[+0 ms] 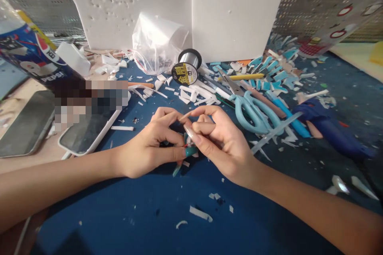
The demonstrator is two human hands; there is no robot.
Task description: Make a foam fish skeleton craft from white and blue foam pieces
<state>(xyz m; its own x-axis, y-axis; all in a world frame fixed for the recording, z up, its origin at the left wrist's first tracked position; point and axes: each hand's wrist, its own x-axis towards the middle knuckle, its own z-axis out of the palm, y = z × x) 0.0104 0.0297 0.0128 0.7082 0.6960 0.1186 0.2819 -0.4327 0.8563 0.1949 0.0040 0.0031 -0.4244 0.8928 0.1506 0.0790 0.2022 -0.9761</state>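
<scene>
My left hand [158,139] and my right hand [220,143] meet over the middle of the blue mat [134,215]. Both are closed, thumbs and fingertips pinched towards each other around a small piece [178,167] with orange-red and pale green parts. Most of that piece is hidden by the fingers, so its kind cannot be made out. Its lower end sticks out beneath my left thumb, just above the mat. To the right of my right hand lie light-blue-handled scissors [239,107], apart from it. White foam scraps [200,213] are scattered around and below both hands.
A spool of clear line [184,72] and a clear plastic bag [155,44] stand before a white foam board [233,8]. At right is a dark blue glue gun [329,127]. Two phones [92,123] and a Pepsi bottle [38,55] are at left; more scraps lie behind.
</scene>
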